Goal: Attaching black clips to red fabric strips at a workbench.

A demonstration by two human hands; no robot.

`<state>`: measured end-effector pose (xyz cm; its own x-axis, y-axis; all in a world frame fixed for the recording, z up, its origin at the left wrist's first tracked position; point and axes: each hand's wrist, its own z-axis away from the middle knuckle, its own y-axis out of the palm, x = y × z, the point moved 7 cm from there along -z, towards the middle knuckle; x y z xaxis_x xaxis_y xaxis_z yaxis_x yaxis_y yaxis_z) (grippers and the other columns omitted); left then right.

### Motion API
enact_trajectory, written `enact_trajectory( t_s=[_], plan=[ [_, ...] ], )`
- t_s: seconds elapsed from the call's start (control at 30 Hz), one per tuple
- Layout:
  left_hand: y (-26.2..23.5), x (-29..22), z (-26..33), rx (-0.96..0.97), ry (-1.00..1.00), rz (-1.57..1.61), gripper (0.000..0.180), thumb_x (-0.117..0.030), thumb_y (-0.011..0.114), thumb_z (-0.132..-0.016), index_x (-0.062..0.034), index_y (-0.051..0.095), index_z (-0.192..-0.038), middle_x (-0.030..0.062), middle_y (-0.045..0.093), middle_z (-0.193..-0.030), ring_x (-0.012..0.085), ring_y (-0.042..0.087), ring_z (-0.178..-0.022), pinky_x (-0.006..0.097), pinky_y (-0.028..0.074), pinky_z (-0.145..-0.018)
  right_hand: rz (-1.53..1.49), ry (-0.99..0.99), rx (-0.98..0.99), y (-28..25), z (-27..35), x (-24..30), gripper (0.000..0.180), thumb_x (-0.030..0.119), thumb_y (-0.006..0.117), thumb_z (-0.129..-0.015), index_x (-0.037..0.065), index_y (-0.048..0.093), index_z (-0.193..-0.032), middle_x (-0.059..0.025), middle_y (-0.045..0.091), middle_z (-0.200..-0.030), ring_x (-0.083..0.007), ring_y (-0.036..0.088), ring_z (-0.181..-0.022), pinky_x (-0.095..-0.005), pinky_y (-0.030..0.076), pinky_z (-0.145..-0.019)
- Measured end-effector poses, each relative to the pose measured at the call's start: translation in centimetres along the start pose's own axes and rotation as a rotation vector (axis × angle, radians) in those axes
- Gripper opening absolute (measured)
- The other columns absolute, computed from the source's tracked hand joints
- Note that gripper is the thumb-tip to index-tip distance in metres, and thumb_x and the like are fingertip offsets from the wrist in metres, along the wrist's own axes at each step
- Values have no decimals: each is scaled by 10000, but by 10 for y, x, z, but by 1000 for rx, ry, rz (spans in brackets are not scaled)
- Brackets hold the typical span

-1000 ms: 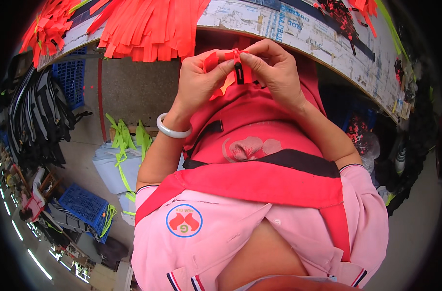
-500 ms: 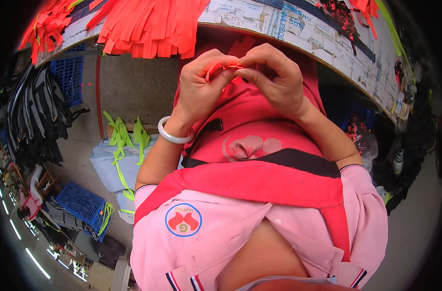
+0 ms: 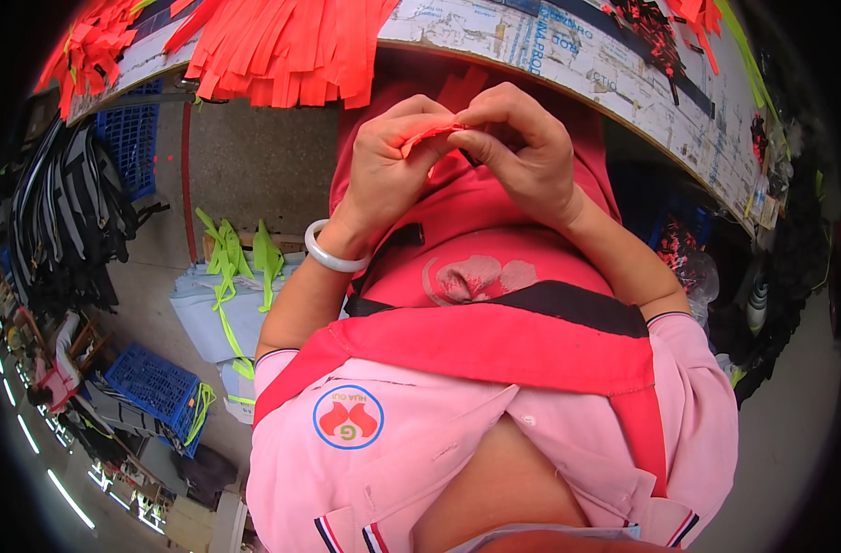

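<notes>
Above my lap, both hands meet at a short orange-red fabric strip (image 3: 427,135). My left hand (image 3: 384,170), with a pale bangle on its wrist, is closed around the strip, thumb and forefinger near its end. My right hand (image 3: 536,157) pinches that same end between thumb and forefinger, its other fingers curled. A small dark bit shows by the right fingertips, too small to name. The fingers hide part of the strip. Just beyond my left hand, a thick bundle of similar strips (image 3: 287,55) hangs over the table edge.
A worn white-covered table (image 3: 614,97) curves across the far side, with more orange-red strips (image 3: 84,51) at its left. Black and grey straps (image 3: 65,221) hang at left. Blue crates (image 3: 153,382) and pale sheets with lime-green straps (image 3: 227,249) stand lower. A person is in the left background.
The strip's visible part has turned from a thin curled edge to a flatter, broader face over my left fingers. Both hands stay nearly in place.
</notes>
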<state>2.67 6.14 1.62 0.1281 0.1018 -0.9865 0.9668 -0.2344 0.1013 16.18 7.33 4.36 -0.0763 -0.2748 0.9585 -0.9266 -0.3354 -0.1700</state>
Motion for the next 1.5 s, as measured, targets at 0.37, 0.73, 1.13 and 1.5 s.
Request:
enact_trajectory(
  t_s=[0.37, 0.73, 1.13, 1.5],
  plan=[
    [1, 2, -2, 32, -29, -50, 143, 40, 630, -834, 22, 686, -965, 80, 628, -835, 153, 607, -735, 255, 475, -641, 12, 97, 15, 3, 0, -3, 105, 48, 703, -831, 21, 633, -904, -19, 560, -807, -58, 459, -609, -211, 366, -524],
    [-1, -8, -15, 95, -63, -156, 122, 26, 630, -838, 31, 646, -960, 69, 620, -842, 122, 595, -755, 248, 467, -673, -120, 210, 6, -5, 0, -18, 108, 82, 695, -851, 18, 630, -909, -13, 576, -778, -65, 502, -638, -224, 404, -553],
    [13, -42, -5, 33, 35, -41, 71, 55, 628, -832, 15, 586, -873, 43, 579, -816, 112, 549, -765, 238, 439, -678, 195, -19, 237, 23, 13, -34, 151, 107, 610, -879, 37, 589, -1012, -152, 580, -863, -311, 610, -816, -366, 489, -699],
    [16, -7, 1, 134, -280, 82, 52, -40, 633, -885, 3, 621, -913, -22, 557, -769, 19, 468, -657, 175, 356, -569, -265, 330, 237, -6, -208, -33, 319, 246, 645, -877, -31, 628, -1034, 7, 550, -669, -77, 518, -587, -224, 421, -522]
  ],
)
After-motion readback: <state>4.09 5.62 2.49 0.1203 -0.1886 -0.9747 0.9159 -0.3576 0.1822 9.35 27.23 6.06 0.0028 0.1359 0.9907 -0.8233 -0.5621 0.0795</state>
